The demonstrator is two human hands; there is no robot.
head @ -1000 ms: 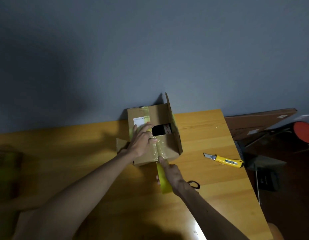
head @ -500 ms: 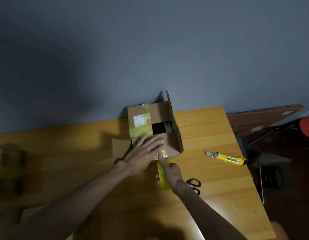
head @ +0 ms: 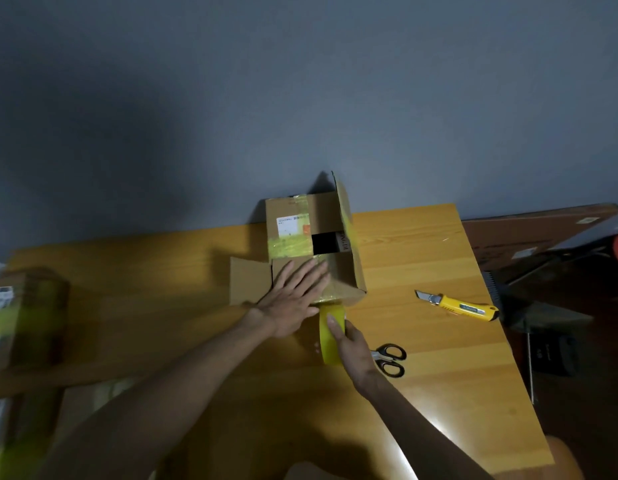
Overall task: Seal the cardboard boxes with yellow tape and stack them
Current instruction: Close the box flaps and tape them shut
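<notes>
Grip on the yellow tape roll (head: 326,344) is unchanged from a second ago: the right hand (head: 354,348) wraps it, one digit laid along its top, the roll standing on the worktop (head: 422,244) and touching the near edge of the cardboard box (head: 351,268) just beyond it. What has changed is the left hand (head: 293,299), just left of the roll. It was further out then, fingers bent at the lip of the opening; now it has slid back toward the person and lies flat, fingers straight and spread, pressing the near flap (head: 337,291) where glossy tape runs down to the roll. That has uncovered the labelled flap (head: 290,233) beyond, already striped in yellow. I judge the strip is being smoothed down, not yet cut. Sealing is unfinished: a dark gap (head: 323,242) shows and the right flap (head: 342,209) stands up. Scissors (head: 392,360) lie just right of the grip, a utility knife (head: 463,307) further right, and blurred taped boxes (head: 27,320) sit far left.
</notes>
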